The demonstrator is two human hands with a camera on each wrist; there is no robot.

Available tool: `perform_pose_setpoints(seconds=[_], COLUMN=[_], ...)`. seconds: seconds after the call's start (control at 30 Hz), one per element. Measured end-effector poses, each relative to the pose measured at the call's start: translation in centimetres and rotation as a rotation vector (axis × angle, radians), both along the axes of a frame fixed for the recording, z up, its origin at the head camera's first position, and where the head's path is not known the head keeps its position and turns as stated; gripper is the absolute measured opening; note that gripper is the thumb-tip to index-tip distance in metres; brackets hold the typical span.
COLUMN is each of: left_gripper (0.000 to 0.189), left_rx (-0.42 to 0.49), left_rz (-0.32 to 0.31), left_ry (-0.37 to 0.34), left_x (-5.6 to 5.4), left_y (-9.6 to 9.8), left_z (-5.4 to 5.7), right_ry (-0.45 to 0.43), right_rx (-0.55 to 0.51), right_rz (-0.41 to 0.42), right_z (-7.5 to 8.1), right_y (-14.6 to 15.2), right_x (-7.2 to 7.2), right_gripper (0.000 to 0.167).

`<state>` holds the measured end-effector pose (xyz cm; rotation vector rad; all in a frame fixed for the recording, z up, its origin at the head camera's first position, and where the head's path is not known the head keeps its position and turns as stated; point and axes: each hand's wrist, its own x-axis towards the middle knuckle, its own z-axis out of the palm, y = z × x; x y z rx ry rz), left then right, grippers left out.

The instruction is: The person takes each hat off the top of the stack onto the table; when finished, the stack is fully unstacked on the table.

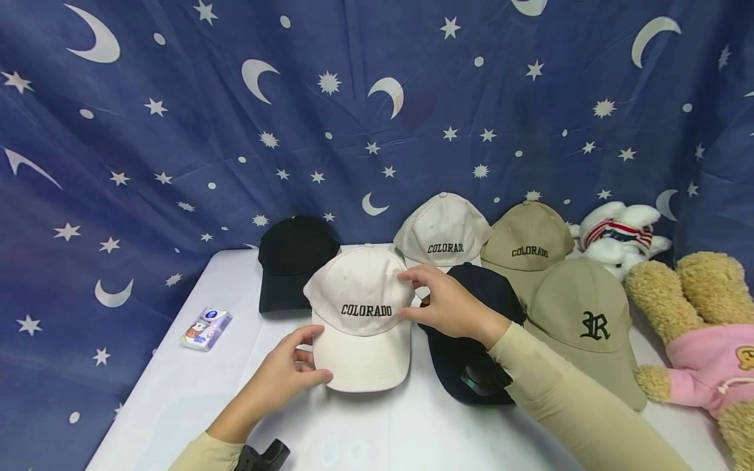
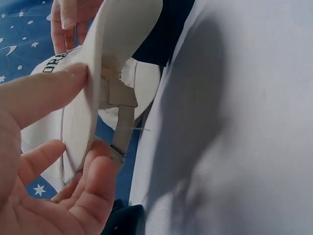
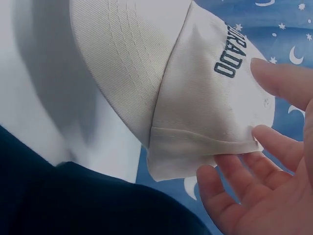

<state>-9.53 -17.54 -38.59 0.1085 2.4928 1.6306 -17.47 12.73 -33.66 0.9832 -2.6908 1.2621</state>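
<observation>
A cream baseball cap (image 1: 360, 356) with COLORADO in dark letters faces me near the middle of the table, held by both hands. My left hand (image 1: 283, 371) grips the brim's left edge; in the left wrist view the thumb lies on top and the fingers (image 2: 100, 171) curl underneath, beside the back strap (image 2: 125, 127). On the other side my right hand (image 1: 450, 304) holds the right of the crown (image 3: 200, 107), its thumb near the lettering and its fingers at the lower rim. The cap looks raised, casting a shadow on the white cloth.
A black cap (image 1: 297, 261) stands behind left. Right are another cream cap (image 1: 442, 229), a tan cap (image 1: 527, 229), a navy cap (image 1: 485, 288) under my right arm and a khaki cap (image 1: 580, 301). Plush toys (image 1: 707, 366) lie far right, a tissue pack (image 1: 206, 328) left.
</observation>
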Motion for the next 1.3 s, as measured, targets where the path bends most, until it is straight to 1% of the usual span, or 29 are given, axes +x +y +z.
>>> perform_pose_setpoints(seconds=[0.2, 0.3, 0.47, 0.67, 0.83, 0.97, 1.1, 1.2, 1.3], left_gripper=[0.083, 0.083, 0.082, 0.082, 0.084, 0.084, 0.079, 0.074, 0.071], left_rx=[-0.037, -0.062, -0.060, -0.034, -0.052, -0.096, -0.141, -0.158, -0.162], left_rz=[-0.075, -0.105, -0.120, -0.133, -0.160, -0.180, -0.199, -0.222, -0.230], left_ry=[0.012, 0.021, 0.024, -0.013, -0.029, -0.019, 0.013, 0.044, 0.052], left_x=[0.5, 0.7, 0.8, 0.9, 1.2, 1.3, 1.3, 1.3, 1.3], left_y=[0.1, 0.2, 0.2, 0.2, 0.1, 0.0, -0.1, -0.3, -0.3], left_z=[-0.5, -0.8, -1.0, -1.1, -1.1, -1.2, -1.3, -1.4, -1.4], right_ry=[0.037, 0.028, -0.010, -0.028, -0.034, -0.033, -0.031, -0.038, -0.041], right_rx=[0.009, 0.011, 0.019, 0.033, 0.036, 0.036, 0.044, 0.048, 0.052], right_rz=[0.007, 0.005, -0.001, -0.001, 0.021, 0.045, 0.057, 0.060, 0.063], right_z=[-0.9, -1.1, -1.5, -2.0, -2.4, -2.5, -2.6, -2.5, -2.5], right_y=[0.6, 0.9, 1.3, 1.7, 1.8, 1.9, 2.0, 2.1, 2.2], right_x=[0.9, 1.4, 2.3, 2.9, 3.2, 3.5, 3.9, 4.1, 4.3], right_gripper=[0.052, 0.052, 0.053, 0.054, 0.053, 0.052, 0.053, 0.054, 0.055])
